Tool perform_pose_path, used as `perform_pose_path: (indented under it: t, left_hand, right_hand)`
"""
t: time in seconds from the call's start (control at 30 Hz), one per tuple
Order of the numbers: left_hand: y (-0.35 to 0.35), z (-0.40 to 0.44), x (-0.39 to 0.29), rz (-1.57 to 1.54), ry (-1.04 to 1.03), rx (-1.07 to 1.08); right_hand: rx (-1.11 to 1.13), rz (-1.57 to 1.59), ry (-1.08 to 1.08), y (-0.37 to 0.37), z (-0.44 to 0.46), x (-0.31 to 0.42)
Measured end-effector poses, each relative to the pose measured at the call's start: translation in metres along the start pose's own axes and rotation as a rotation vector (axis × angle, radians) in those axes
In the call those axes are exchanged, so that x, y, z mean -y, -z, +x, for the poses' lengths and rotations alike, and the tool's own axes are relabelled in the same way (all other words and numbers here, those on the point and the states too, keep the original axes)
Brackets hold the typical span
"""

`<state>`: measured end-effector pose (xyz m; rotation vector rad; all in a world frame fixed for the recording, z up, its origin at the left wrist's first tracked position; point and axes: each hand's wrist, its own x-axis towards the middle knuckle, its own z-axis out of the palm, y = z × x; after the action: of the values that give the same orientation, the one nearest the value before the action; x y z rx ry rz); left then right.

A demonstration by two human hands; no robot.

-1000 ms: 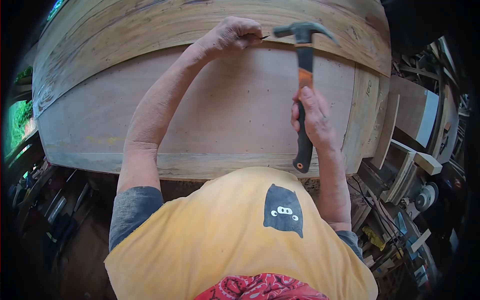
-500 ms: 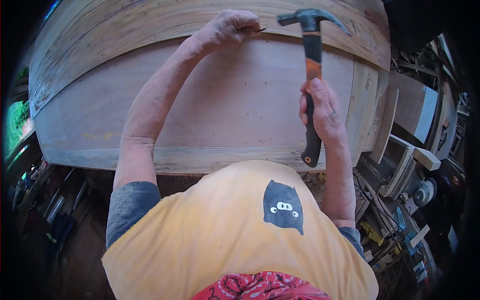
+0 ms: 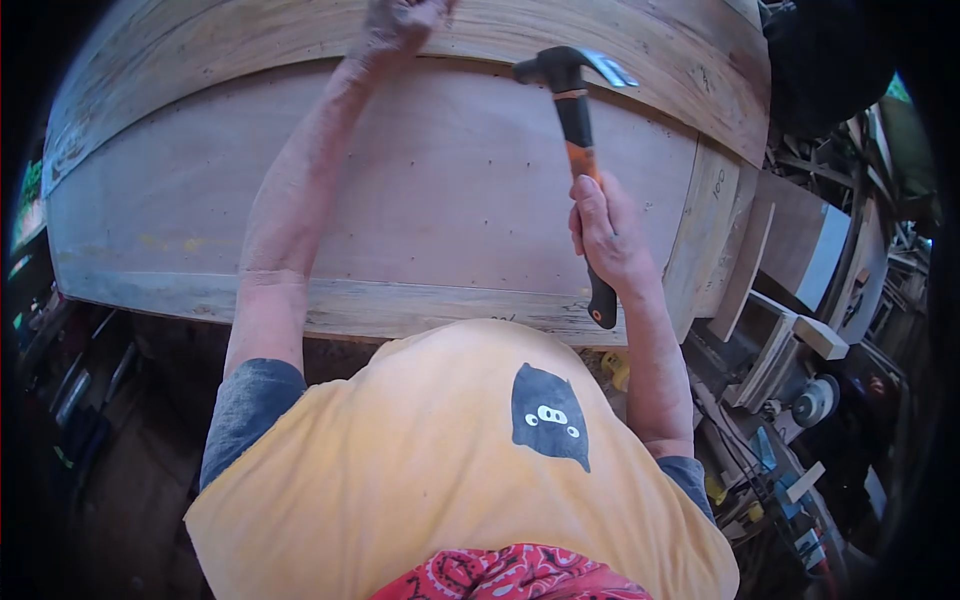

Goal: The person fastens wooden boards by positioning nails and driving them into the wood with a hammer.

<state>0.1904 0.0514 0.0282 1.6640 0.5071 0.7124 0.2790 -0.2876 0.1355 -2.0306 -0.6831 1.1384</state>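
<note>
Across the workshop from 9 o'clock to 2, a pale wooden panel spreads before a person in a yellow top, its face dotted with small dark specks and smudged yellow toward 9. A lighter wooden strip edges it on the 6 o'clock side, a strongly grained upper plank runs along the 12 o'clock side, and an end board bearing a dark handwritten mark borders it at 2. A short pale block sits among stacked boards at 3 o'clock, with offcuts jumbled at 4; greenery shows between 9 and 10, and a red patterned cloth at 6.

The hammer appears in front of the panel between 12 and 2 o'clock, its dark head blurred, striking face toward 9, claw toward 3 with a blue-white gleam. Orange marks its black handle, whose butt, with an orange-ringed hole, points toward 6. The right hand, at 2 o'clock, is wrapped around the handle. Between 11 and 12, the left hand appears over the upper plank, cut by the picture's edge; whether it grips anything cannot be told.
</note>
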Motion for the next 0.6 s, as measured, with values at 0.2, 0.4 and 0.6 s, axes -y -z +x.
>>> perform_pose_path:
  t: [0.2,0.4,0.6]
  left_hand:
    - [0.016,-0.002,0.013,-0.049,-0.011,-0.18]
    - [0.013,-0.001,0.005,0.14,-0.041,-0.228]
    - [0.013,-0.003,0.003,0.1,-0.082,-0.258]
  right_hand:
    - [-0.034,-0.111,0.196,-0.005,0.009,0.012]
    - [-0.003,-0.479,0.083,-0.001,0.034,-0.004]
    - [-0.008,-0.268,0.22,0.013,0.018,0.046]
